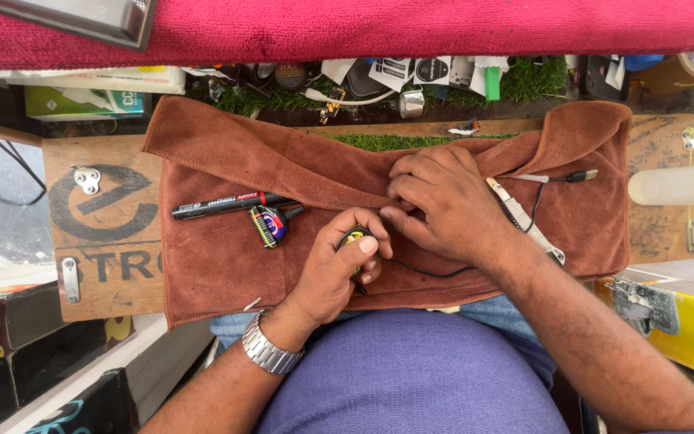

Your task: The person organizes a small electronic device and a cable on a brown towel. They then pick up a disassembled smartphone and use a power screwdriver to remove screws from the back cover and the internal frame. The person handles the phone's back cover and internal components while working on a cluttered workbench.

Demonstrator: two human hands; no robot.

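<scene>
Left hand, steel watch at the wrist, fingers closed around a small black round part with a yellow-green mark, held just above the brown cloth near its middle. A thin black cable trails right from it. Right hand just beside it, fingertips curled and pinching at the cloth fold; what they grip, cannot tell. On the cloth, left of the hands: black marker, small glue tube. White-handled tool lies partly under the right wrist. Cloth covers a wooden surface.
</scene>
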